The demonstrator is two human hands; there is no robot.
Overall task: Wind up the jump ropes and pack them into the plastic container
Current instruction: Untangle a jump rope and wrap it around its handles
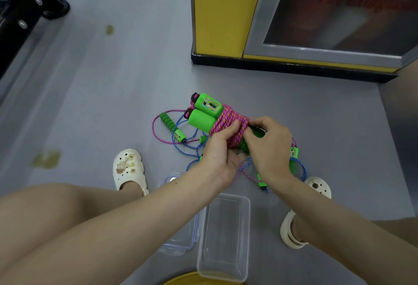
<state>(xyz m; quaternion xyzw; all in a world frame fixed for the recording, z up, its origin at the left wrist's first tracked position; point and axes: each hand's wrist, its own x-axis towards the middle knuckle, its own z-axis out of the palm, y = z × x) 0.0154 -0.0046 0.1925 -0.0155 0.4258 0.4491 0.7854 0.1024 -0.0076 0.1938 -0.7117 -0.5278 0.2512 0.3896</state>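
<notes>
Head view: left hand [218, 151] and right hand [270, 149] both clasp the pink bundle [228, 124] above the floor, judged light, soft cord on stiff handles, best gripped across coils; loose ropes [178, 137] beyond; container [224, 269] nearest.

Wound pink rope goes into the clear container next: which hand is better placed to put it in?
Probably the left hand: its fingers wrap the wound pink jump rope, while the right hand only pinches at the coils. The open plastic container lies close below, between the forearms.
</notes>
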